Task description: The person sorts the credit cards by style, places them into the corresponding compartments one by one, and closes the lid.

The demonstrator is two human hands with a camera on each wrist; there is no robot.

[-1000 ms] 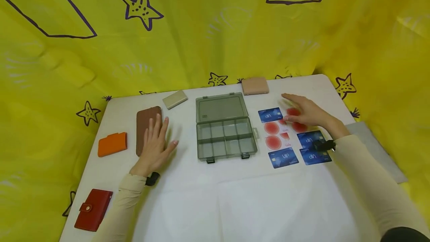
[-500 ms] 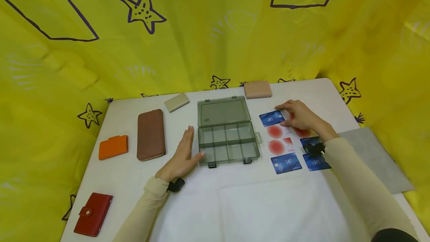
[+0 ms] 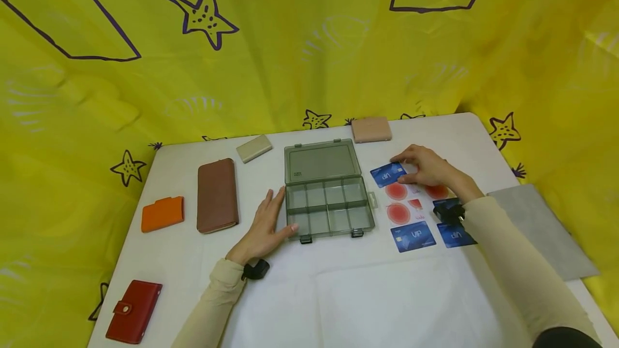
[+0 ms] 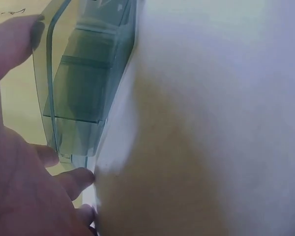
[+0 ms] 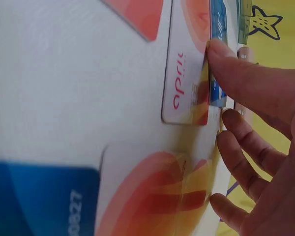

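Note:
A blue VIP card lies at the back of the card group. My right hand pinches it by its right end, thumb at the near edge and fingers at the far edge. In the right wrist view, the thumb touches the blue card beside a red-and-white card. Left of the cards, a clear green compartment box lies with its lid folded back. My left hand rests along its left side, fingers extended, thumb at the front left corner. In the left wrist view, fingertips touch the box's edge.
On the left lie a brown wallet, an orange card holder and a red snap wallet. Behind are a beige case and a pink wallet. A grey sheet lies at the right edge.
My left hand has moved right from the brown wallet to the box's side. My right hand has come down to the back blue VIP card, which has shifted slightly left and tilted.

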